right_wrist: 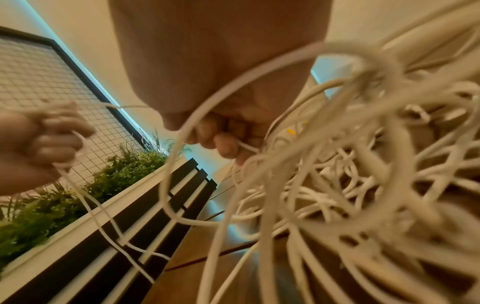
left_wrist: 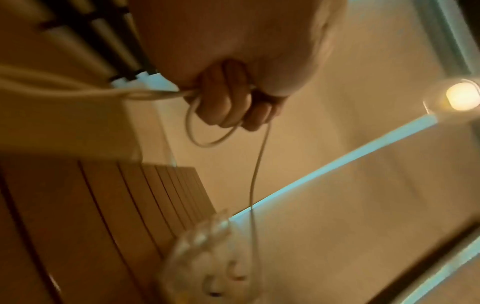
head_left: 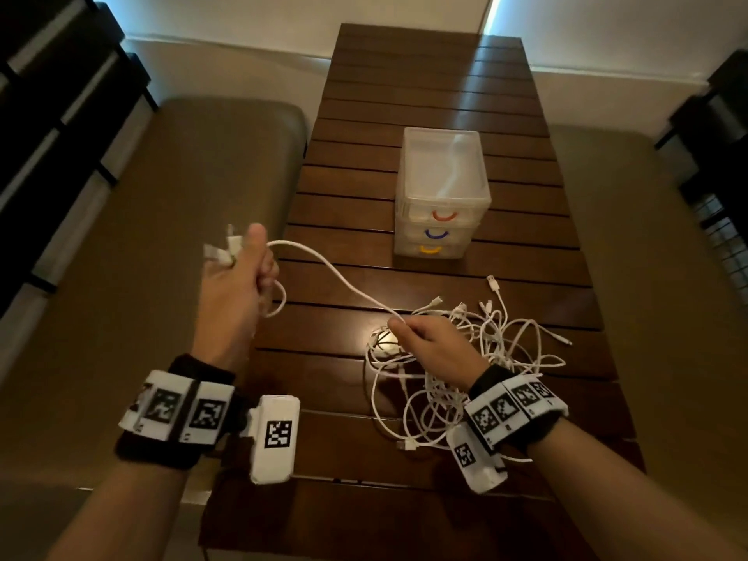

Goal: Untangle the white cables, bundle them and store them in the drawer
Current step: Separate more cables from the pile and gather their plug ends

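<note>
A tangled heap of white cables [head_left: 477,358] lies on the slatted wooden table [head_left: 404,95], to the right of centre. My left hand [head_left: 239,277] is raised past the table's left edge and grips one white cable [head_left: 324,269], with several plugs [head_left: 220,249] sticking out above the fist. That cable runs down to my right hand [head_left: 421,338], which pinches it over the heap. In the left wrist view the curled fingers [left_wrist: 221,102] close round a loop. The right wrist view has my fingers [right_wrist: 223,142] on a strand amid the tangle [right_wrist: 350,185].
A small translucent drawer unit [head_left: 441,196] with red, blue and yellow handles stands on the table beyond the heap, drawers closed. Padded benches [head_left: 162,236] flank the table on both sides. Dark slatted furniture [head_left: 60,115] lines the left wall.
</note>
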`<action>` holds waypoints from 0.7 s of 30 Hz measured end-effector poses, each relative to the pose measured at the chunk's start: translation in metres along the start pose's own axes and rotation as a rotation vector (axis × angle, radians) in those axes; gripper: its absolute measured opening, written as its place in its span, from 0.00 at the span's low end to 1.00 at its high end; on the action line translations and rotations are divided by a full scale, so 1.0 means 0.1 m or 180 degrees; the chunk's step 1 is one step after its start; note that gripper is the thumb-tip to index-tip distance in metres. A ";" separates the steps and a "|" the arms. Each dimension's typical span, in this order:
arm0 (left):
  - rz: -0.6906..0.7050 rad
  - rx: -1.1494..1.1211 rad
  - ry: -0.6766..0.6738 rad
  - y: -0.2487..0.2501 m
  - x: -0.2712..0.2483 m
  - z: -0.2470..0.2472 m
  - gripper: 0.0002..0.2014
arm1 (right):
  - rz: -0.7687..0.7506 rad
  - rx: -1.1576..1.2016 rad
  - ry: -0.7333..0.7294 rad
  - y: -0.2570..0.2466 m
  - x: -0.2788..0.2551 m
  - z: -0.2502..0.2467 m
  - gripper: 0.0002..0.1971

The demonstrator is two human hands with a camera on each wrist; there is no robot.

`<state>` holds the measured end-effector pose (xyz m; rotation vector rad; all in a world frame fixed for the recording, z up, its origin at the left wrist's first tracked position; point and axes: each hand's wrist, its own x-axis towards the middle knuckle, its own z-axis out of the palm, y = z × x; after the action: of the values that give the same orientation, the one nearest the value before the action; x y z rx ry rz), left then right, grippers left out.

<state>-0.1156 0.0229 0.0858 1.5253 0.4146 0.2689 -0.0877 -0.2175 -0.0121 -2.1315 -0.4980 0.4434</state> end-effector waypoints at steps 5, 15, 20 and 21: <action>0.0678 0.3303 0.0112 -0.24 0.10 -0.08 0.11 | -0.0162 -0.0573 -0.0081 -0.03 0.05 0.08 0.25; 0.1684 0.2746 -0.1792 -0.44 -0.20 0.42 0.20 | -0.0353 -0.1054 -0.0070 -0.09 0.06 0.15 0.20; 0.1344 0.3513 -0.1994 -0.63 -0.22 0.56 0.10 | -0.0479 -0.0969 0.0097 -0.13 -0.02 0.06 0.11; 0.1405 0.3436 -0.2030 -0.62 -0.21 0.55 0.11 | -0.0477 -0.0788 0.0101 -0.11 -0.03 0.05 0.12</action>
<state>-0.1169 -0.0386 0.0256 2.6339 -0.3819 -0.1593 -0.0953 -0.2094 -0.0053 -2.3127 -0.7202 0.2739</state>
